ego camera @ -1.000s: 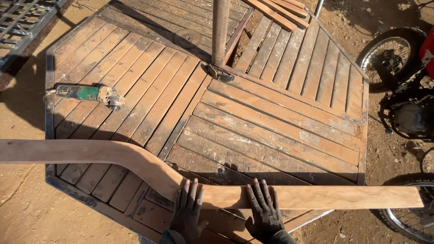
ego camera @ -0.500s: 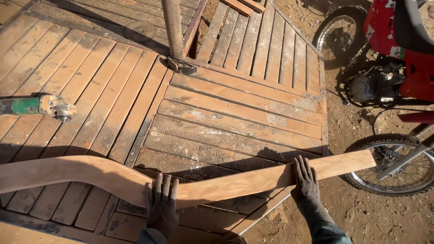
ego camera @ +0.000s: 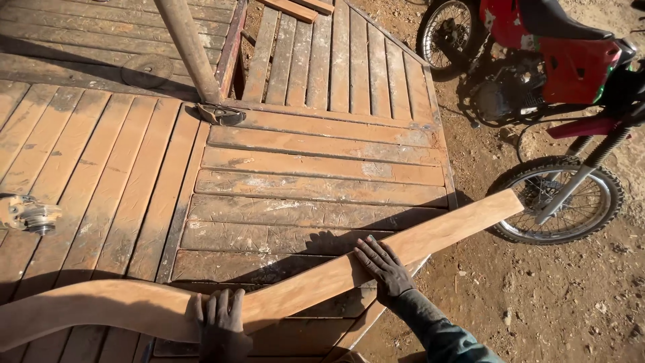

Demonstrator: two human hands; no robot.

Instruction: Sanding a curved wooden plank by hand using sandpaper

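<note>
Lying across the near edge of the slatted wooden desk (ego camera: pixel 316 188), curved plank (ego camera: pixel 322 275), pinned flat by left hand (ego camera: pixel 220 324) and right hand (ego camera: pixel 381 267), fingers spread; angle grinder (ego camera: pixel 28 215) far left.

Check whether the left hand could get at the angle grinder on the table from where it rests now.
Probably yes. The left hand lies flat on the curved wooden board, and the angle grinder sits at the table's left edge. Only bare slats lie between them, though it looks like a long sideways reach.
</note>
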